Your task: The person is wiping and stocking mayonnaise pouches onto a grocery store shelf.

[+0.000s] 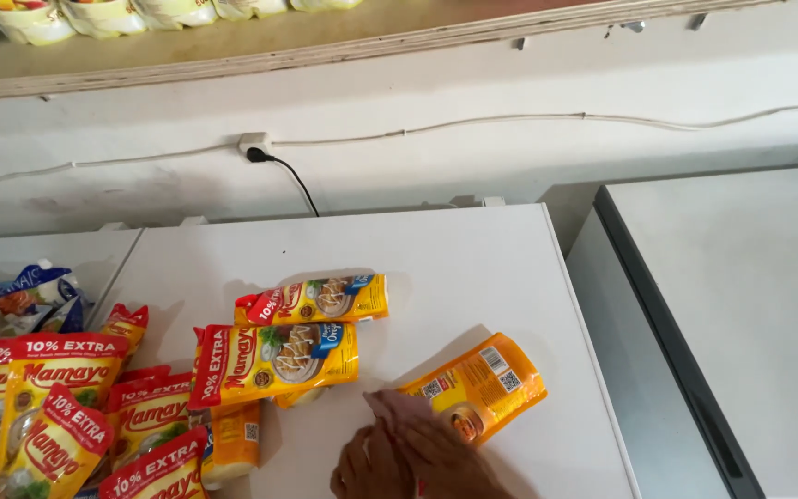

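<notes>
The step in hand appears to be the laying-out of sachets on the white tabletop: the hands (overlapped at the bottom edge, so left cannot be told from right) rest fingers-forward against the lower left end of the orange pouch, touching it with no closed grasp visible. That pouch lies flat, back face up and tilted, just right of two red-and-yellow pouches; the next move likely calls for a pinch on its near edge.

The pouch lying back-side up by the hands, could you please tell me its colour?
The pouch is orange-yellow with white label patches, seen in the head view.
</notes>
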